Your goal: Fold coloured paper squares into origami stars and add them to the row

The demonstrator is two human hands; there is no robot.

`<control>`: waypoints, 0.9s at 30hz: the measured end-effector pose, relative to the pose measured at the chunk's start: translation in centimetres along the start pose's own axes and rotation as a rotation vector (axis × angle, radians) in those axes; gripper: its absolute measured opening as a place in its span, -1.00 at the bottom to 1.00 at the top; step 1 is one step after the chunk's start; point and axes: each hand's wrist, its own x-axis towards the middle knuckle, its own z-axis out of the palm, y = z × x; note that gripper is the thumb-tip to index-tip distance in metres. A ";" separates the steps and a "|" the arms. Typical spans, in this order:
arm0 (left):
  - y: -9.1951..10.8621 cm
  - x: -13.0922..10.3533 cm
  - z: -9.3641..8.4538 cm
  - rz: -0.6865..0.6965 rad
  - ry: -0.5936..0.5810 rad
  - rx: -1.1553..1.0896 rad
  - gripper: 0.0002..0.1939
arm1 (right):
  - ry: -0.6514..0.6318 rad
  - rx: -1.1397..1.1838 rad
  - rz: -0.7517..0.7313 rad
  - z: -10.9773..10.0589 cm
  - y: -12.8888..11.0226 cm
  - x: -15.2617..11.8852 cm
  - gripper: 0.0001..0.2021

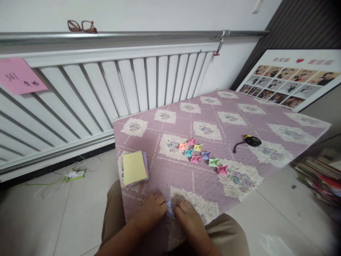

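Violet-blue is the small paper piece (169,208) which lies between the two hands, close to the near edge of the table. The left hand (153,207) has its fingers curled and closed on the left side of this piece, and the right hand (188,214) does the same on the right side. The hands are near to each other, with only the paper between them; the thumbs are mostly hidden and the right hand is a little blurred, so how firmly they press I cannot tell.

In front of the right hand, farther over the flowered tablecloth (181,177), there are eight folded paper shapes (196,159), in pink, orange, yellow, teal, blue and green. They stand in a slanting group, and I judge them to be finished, because they look alike. The piece in the hands seems only partly folded, but its exact stage is too small to read.

Ahead of the left hand and somewhat to its left is a stack of square sheets (134,168), flat and not folded, with yellow on top. So, in my judgement, much paper is left to use. Well beyond the right hand, to its right, lies a black and yellow object (252,140) with a short cord.
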 end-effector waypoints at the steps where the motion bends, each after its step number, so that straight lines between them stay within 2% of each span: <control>1: 0.1 -0.2 -0.1 0.013 0.007 0.013 -0.74 | 0.001 -0.004 -0.014 -0.1 0.0 -0.1 -0.83; 5: 0.1 -0.8 -0.2 0.040 0.021 0.043 -0.82 | 0.017 -0.021 -0.056 -0.4 0.0 -0.3 -0.79; 9: 0.1 -1.5 0.7 0.082 0.092 0.083 -0.89 | 0.079 -0.020 -0.070 -0.4 -0.3 -0.7 -0.79; 12: 0.5 -2.1 1.5 0.058 0.140 0.116 -0.89 | 0.126 -0.033 -0.067 -0.1 -0.7 -1.4 -0.75; 19: 2.0 -3.4 2.0 -0.008 0.044 0.126 -0.58 | 0.169 -0.124 -0.019 0.6 -1.6 -2.8 -0.64; 25: 2.1 -3.5 2.0 -0.031 -0.007 0.114 -0.55 | 0.167 -0.123 -0.046 0.4 -2.1 -3.0 -0.61; 27: 1.9 -3.5 1.9 -0.026 -0.011 0.089 -0.55 | 0.163 -0.094 -0.006 0.2 -2.3 -2.8 -0.63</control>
